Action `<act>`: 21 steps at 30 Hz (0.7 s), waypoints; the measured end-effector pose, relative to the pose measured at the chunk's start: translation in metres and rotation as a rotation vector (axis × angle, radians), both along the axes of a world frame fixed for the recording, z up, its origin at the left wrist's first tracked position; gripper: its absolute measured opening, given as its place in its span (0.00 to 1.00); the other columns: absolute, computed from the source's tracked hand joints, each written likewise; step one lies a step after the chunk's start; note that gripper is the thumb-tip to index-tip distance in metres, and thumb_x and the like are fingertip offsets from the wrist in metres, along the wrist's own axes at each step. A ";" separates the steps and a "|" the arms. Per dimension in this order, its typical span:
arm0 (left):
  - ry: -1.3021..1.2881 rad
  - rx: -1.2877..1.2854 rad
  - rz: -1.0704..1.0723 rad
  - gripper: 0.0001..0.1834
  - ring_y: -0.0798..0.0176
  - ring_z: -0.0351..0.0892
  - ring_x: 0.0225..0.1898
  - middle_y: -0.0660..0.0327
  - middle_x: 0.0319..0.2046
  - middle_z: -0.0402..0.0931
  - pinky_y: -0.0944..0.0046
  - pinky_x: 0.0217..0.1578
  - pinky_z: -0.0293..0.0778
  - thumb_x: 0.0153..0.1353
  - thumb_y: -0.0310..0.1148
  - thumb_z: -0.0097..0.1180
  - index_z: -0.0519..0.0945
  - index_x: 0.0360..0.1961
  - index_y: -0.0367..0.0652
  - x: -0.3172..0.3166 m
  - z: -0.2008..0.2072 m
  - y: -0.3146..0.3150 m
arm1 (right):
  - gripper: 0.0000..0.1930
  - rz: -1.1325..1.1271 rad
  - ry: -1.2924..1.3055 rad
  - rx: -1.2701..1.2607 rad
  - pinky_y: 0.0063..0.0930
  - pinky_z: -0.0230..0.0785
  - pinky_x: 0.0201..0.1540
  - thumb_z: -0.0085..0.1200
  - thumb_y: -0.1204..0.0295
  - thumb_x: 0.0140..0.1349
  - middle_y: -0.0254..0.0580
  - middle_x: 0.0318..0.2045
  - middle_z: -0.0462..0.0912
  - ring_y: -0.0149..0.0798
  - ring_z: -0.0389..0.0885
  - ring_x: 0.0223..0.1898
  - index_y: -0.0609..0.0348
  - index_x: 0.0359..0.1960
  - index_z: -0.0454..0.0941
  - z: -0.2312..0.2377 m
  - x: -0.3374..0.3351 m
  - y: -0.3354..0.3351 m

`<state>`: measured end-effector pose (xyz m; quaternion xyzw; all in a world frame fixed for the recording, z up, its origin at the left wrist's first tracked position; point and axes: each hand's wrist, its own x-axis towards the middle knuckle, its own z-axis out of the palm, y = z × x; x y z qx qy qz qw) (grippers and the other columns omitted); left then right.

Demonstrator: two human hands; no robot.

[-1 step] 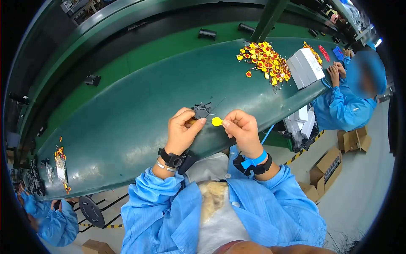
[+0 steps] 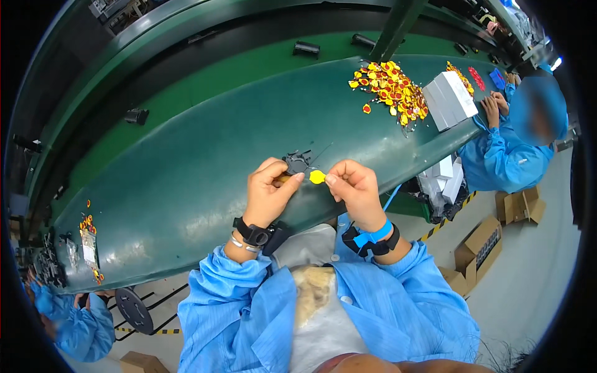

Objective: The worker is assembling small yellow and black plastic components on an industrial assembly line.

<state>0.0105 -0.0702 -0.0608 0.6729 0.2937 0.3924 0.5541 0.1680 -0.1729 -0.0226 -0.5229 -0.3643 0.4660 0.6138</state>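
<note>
My left hand [image 2: 266, 191] is closed around a small black plastic housing [image 2: 297, 163], gripping it between thumb and fingers over the green work surface. A bit of something yellow shows between those fingers. Between the thumb and forefinger of my right hand [image 2: 356, 189] is a flat yellow disc-shaped piece [image 2: 317, 177]. It sits just right of the housing, and thin wires run near the two parts. Whether they touch, I cannot tell. A black band is on each wrist, with a blue strap on the right one.
A heap of yellow and red pieces [image 2: 392, 90] lies ahead to the right, beside a white box [image 2: 449, 101]. Black parts [image 2: 306, 49] stand along the far green strip. A co-worker in blue [image 2: 507, 158] sits at the right; cardboard boxes [image 2: 479, 252] are on the floor.
The yellow piece in my right hand has shifted slightly left, closer to the black housing. My left hand stays nearly where it was.
</note>
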 end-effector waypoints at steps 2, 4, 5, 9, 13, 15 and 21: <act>0.012 0.024 0.002 0.08 0.75 0.68 0.25 0.65 0.27 0.69 0.74 0.25 0.66 0.51 0.23 0.63 0.75 0.27 0.32 0.000 0.006 0.000 | 0.04 -0.016 -0.020 -0.016 0.12 0.57 0.22 0.53 0.74 0.61 0.27 0.22 0.74 0.17 0.65 0.21 0.61 0.30 0.73 -0.001 -0.005 0.009; 0.022 0.050 0.014 0.08 0.74 0.69 0.26 0.63 0.28 0.70 0.74 0.25 0.67 0.50 0.23 0.64 0.76 0.28 0.32 0.001 0.007 0.000 | 0.04 -0.027 -0.085 -0.052 0.13 0.56 0.21 0.52 0.74 0.61 0.25 0.20 0.73 0.17 0.65 0.20 0.61 0.29 0.73 -0.004 -0.007 0.015; 0.016 0.070 0.010 0.09 0.74 0.70 0.26 0.63 0.28 0.71 0.74 0.25 0.67 0.49 0.23 0.64 0.76 0.29 0.32 0.001 0.007 0.000 | 0.04 -0.022 -0.090 -0.057 0.13 0.56 0.21 0.52 0.74 0.61 0.25 0.20 0.73 0.17 0.65 0.20 0.61 0.29 0.73 -0.004 -0.008 0.018; 0.024 0.092 -0.005 0.09 0.72 0.72 0.27 0.61 0.28 0.73 0.74 0.26 0.70 0.49 0.24 0.65 0.78 0.30 0.31 -0.001 0.007 0.000 | 0.05 -0.043 -0.102 -0.093 0.13 0.56 0.20 0.53 0.75 0.61 0.24 0.19 0.72 0.16 0.64 0.19 0.60 0.28 0.73 -0.006 -0.011 0.024; 0.033 0.084 -0.001 0.09 0.72 0.72 0.26 0.61 0.27 0.72 0.74 0.26 0.69 0.49 0.24 0.65 0.78 0.29 0.31 -0.002 0.009 0.000 | 0.05 -0.046 -0.076 -0.112 0.12 0.55 0.20 0.53 0.75 0.61 0.24 0.19 0.72 0.16 0.64 0.19 0.60 0.28 0.73 -0.008 -0.012 0.026; 0.036 0.103 0.003 0.09 0.71 0.72 0.26 0.60 0.27 0.72 0.74 0.26 0.69 0.49 0.24 0.65 0.77 0.29 0.31 -0.003 0.009 0.000 | 0.05 -0.054 -0.080 -0.116 0.12 0.55 0.20 0.53 0.75 0.61 0.24 0.19 0.72 0.16 0.64 0.19 0.60 0.27 0.73 -0.006 -0.013 0.027; 0.032 0.098 0.012 0.09 0.72 0.70 0.25 0.61 0.26 0.71 0.73 0.25 0.67 0.50 0.25 0.64 0.77 0.27 0.31 -0.004 0.008 0.001 | 0.05 -0.067 -0.108 -0.132 0.12 0.54 0.20 0.52 0.75 0.61 0.24 0.18 0.72 0.16 0.64 0.19 0.60 0.27 0.72 -0.006 -0.017 0.028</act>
